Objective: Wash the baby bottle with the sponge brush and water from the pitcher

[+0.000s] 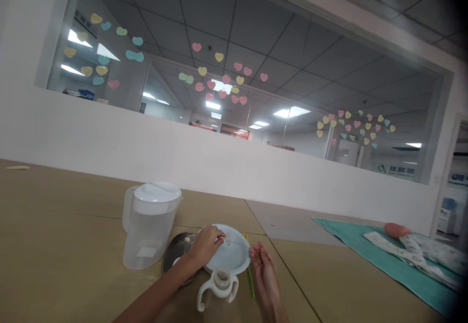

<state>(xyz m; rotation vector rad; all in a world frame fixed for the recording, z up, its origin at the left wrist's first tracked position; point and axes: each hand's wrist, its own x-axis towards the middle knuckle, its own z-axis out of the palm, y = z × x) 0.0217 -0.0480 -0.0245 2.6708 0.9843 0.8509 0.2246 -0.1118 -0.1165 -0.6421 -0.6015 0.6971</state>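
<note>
Okay, so treat the pale blue plate [234, 257] as the middle of your clock. Your left hand [206, 247] is over its nine o'clock rim, thumb and fingertips together, pinched on a small clear piece [228, 238] that's above the plate. A faint thin line seems to run from it toward your right hand [266, 272] at about three to four o'clock. That hand is open, palm showing, fingers a bit curled; can't tell if it's touching the line's end.

Stuff crowding you: the two-handled bottle [221, 291] is upright right at six, mouth uncovered, and it blocks a bit of the plate's near edge. A steel bowl [171, 257] with something white in it is at nine, partly hidden under your left forearm. Just past that, around ten, is the tall lidded pitcher [149, 233]. The yellow-green strip [250, 279] lies from two to five, squeezed between plate and right hand. Well off at three there's a teal cloth [380, 255] with white printed fabric [431, 252] and a round pinkish thing [397, 230] on it.
</note>
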